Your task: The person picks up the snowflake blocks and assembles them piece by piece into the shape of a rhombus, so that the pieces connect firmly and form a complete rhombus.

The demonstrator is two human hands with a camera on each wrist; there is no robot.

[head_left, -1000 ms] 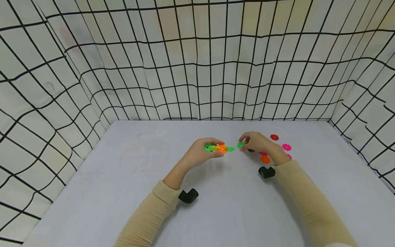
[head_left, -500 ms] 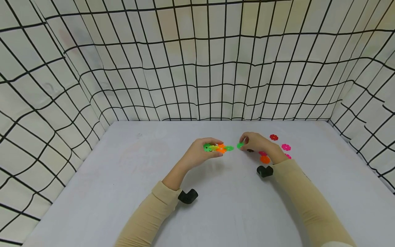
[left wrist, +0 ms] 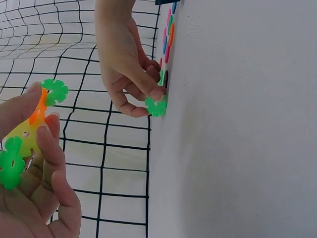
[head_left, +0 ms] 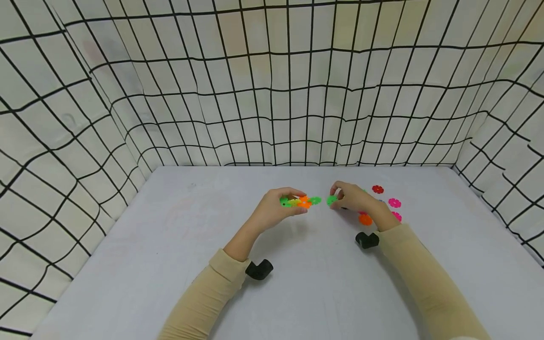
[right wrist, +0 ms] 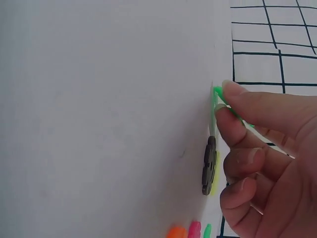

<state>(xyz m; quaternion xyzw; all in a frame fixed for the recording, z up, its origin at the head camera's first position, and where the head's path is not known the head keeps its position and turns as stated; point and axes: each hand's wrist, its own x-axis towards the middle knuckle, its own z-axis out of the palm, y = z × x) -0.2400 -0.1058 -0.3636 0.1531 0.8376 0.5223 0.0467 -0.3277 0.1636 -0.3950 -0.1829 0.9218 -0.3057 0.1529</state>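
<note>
My left hand (head_left: 272,208) holds a short chain of joined flower-shaped plastic discs (head_left: 304,202) above the table. In the left wrist view, its thumb and fingers grip the orange and yellow discs (left wrist: 26,133), with a green disc (left wrist: 55,91) sticking out at the far end and another green one by the palm. My right hand (head_left: 352,196) pinches a single green flower disc (head_left: 331,201) between thumb and finger. The two hands are apart. Below the right hand's fingers, in the right wrist view, lies a black disc (right wrist: 209,166) with a yellow one partly hidden behind it.
Loose discs lie around the right forearm: a red one (head_left: 378,189), pink ones (head_left: 395,202) and an orange one (head_left: 365,219). The white table (head_left: 191,212) is bounded by white walls with a black grid (head_left: 289,104). A black wrist device (head_left: 259,269) sits by each cuff.
The left hand has raised the free green end of its chain slightly. The right hand stays nearly in place with its green disc, which tilts a little differently.
</note>
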